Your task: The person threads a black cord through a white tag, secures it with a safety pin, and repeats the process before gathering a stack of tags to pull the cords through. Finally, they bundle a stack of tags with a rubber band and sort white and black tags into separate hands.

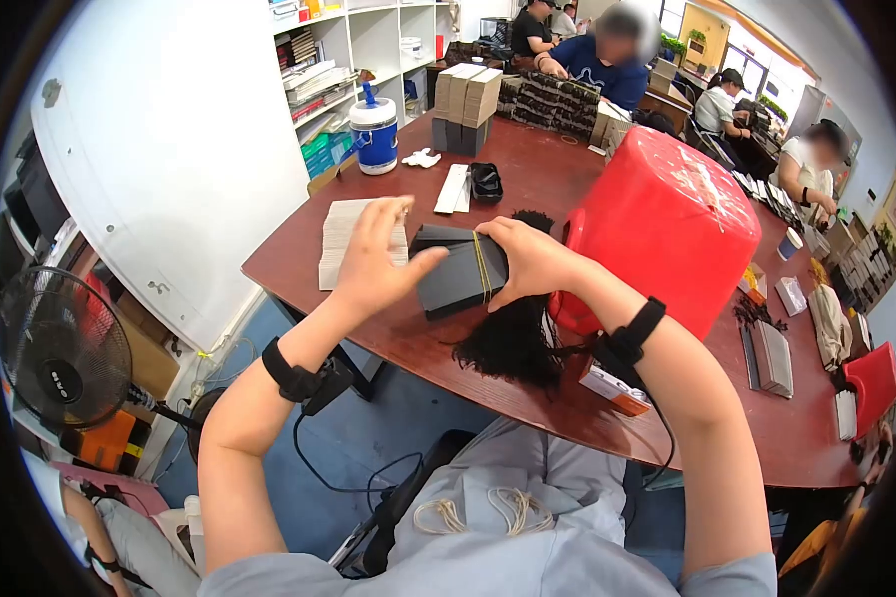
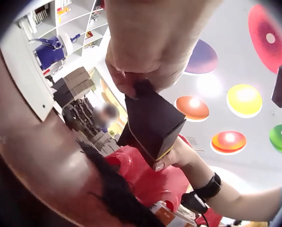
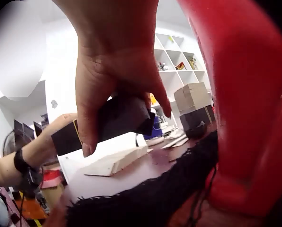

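Observation:
My right hand (image 1: 530,257) grips one end of a banded stack of black cards (image 1: 448,281), thumb on the near side and fingers on the far side. A yellow rubber band (image 1: 482,267) runs round the stack close to that hand. At the stack's other end is my left hand (image 1: 373,254), fingers extended and thumb reaching toward the cards. In the left wrist view the black stack (image 2: 152,118) is tilted, with the left fingertips close to its upper end. Left of the stack lies a pile of off-white cards (image 1: 346,244), partly behind the left hand.
A large red upturned bin (image 1: 657,229) stands right of the hands. Black stringy fringe (image 1: 513,343) lies along the near table edge beside a small box (image 1: 612,388). Farther back are a blue jug (image 1: 374,134), a black holder (image 1: 486,182) and stacked card blocks (image 1: 466,99).

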A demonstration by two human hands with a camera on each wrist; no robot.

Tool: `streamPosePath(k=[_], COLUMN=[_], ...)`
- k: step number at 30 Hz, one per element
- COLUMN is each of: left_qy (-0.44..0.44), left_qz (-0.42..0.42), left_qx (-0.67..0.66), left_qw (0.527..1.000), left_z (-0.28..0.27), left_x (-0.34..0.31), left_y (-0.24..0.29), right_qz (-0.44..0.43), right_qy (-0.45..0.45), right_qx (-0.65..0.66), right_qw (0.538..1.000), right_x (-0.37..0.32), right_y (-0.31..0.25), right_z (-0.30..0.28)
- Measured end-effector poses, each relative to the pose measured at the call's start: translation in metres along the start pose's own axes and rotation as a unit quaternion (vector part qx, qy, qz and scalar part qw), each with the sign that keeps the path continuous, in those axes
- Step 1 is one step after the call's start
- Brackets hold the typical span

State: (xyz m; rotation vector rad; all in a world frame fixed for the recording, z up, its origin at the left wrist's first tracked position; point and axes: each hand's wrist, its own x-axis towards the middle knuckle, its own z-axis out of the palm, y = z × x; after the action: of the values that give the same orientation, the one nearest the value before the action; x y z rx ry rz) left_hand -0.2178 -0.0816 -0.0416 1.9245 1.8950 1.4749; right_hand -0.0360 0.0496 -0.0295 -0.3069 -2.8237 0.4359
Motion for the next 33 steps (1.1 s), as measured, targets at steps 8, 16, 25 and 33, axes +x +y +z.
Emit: streamPosePath(k=[8, 16, 25, 33], left_qy=[-0.239, -0.159, -0.206, -0.325], left_qz=[0.107, 0.095, 0.252, 0.234], left_qx=[0.295, 0.150, 0.087, 0.012], left_qw=[0.919, 0.971, 0.942, 0.916], left_z=[0.047, 0.034, -0.011, -0.025], left_x=[-0.008, -0.008, -0.022, -0.033], left_y=[-0.024, -0.021, 0.037, 0.048], right_qz=[0.034, -0.136, -0.313, -0.315], right_qy=[-0.102, 0.020, -0.052, -0.055], right_qx=[-0.037, -0.065, -0.095, -0.045], right_qw=[0.994, 0.988, 0.944, 0.946], right_x=[0.002, -0.011, -0.021, -0.075], right_y=[0.026, -0.018, -0.083, -0.093], right_z=[0.034, -0.016, -0.028, -0.028])
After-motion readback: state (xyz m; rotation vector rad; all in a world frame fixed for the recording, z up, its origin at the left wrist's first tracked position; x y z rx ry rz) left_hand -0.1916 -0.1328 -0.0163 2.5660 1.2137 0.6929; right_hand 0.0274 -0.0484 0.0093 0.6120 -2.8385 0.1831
